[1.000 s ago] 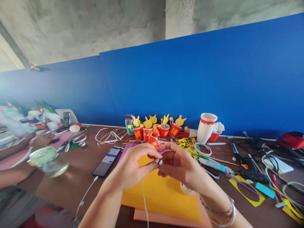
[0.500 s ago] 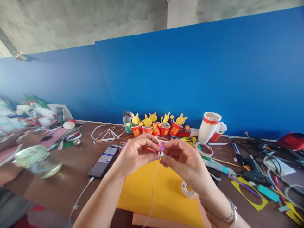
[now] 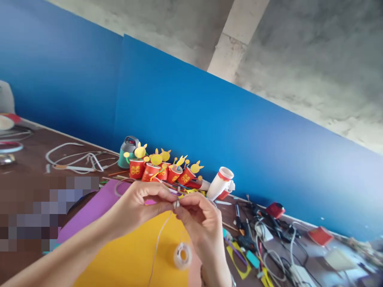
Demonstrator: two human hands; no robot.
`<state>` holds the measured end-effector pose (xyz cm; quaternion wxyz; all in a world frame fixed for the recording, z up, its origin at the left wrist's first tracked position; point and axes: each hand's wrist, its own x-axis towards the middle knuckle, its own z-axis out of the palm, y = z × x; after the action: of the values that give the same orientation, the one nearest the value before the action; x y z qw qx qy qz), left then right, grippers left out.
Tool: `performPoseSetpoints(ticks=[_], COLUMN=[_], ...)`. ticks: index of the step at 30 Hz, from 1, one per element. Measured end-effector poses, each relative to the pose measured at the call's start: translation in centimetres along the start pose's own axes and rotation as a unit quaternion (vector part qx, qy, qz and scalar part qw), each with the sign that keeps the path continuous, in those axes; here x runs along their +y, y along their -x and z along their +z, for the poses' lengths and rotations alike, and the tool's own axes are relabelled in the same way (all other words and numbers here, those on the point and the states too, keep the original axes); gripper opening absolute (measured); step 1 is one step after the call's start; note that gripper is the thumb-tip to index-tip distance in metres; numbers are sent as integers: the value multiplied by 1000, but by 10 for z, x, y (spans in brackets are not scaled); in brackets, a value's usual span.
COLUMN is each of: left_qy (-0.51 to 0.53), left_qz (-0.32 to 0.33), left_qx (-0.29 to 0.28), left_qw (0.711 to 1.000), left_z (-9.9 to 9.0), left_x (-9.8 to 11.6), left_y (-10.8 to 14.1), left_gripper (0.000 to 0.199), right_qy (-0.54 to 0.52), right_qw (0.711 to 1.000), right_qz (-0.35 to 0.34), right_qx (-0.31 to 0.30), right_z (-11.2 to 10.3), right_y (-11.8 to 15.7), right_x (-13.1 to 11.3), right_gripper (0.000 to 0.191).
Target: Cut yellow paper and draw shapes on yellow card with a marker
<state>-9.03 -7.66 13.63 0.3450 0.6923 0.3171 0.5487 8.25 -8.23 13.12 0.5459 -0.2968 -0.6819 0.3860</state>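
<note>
Lying well out to the left of the left hand, a white cable [image 3: 80, 169] loops over the brown table [image 3: 26, 179]. Nearer in, a purple sheet [image 3: 94, 205] slants beside the left forearm. Beyond the left hand, a green-and-grey flask [image 3: 126, 155] stands by the blue panel [image 3: 179, 111], and to its right come red cups [image 3: 137, 169] with eared yellow cutouts [image 3: 140, 151].

The left hand [image 3: 143, 203] pinches a small white piece [image 3: 176, 204] between thumb and forefinger. This piece sits where the fingertips of both hands meet, held above the table, too covered to make out its shape. A thin white string [image 3: 158, 236] hangs just under the left fingertips, in front of a yellow sheet [image 3: 125, 255]; whether it joins the piece, I cannot tell.

Below the meeting fingertips, a tape roll [image 3: 180, 263] rests on the yellow sheet. The right hand [image 3: 202, 219] pinches at the same piece with thumb and forefinger. Past its knuckles stand stacked white cups [image 3: 219, 185]. To its right lie a yellow scrap [image 3: 244, 274] with an oval hole, a turquoise block [image 3: 253, 259] and, farther out, tangled cables [image 3: 281, 232].
</note>
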Motion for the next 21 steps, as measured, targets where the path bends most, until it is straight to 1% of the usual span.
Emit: performPoseSetpoints(ticks=[3, 6, 10, 15, 18, 21], left_qy=[-2, -12, -18, -51, -56, -64], left_qz=[27, 51, 81, 89, 84, 95], left_qx=[7, 12, 2, 2, -10, -22], left_qw=[1000, 999, 997, 995, 995, 993], left_z=[1, 0, -1, -2, -2, -1], left_x=[0, 3, 9, 16, 17, 17], left_y=[0, 1, 2, 2, 2, 3], left_gripper=[4, 3, 3, 4, 8, 12], right_qy=[42, 58, 29, 13, -4, -14], right_qw=[999, 997, 998, 995, 995, 995], right_qz=[-32, -44, -47, -98, -98, -97], right_qx=[10, 19, -4, 25, 18, 12], right_z=[0, 1, 1, 2, 1, -3], right_y=[2, 4, 5, 3, 1, 2], right_x=[-1, -4, -6, -9, -14, -18], right_gripper=[5, 4, 1, 1, 3, 5])
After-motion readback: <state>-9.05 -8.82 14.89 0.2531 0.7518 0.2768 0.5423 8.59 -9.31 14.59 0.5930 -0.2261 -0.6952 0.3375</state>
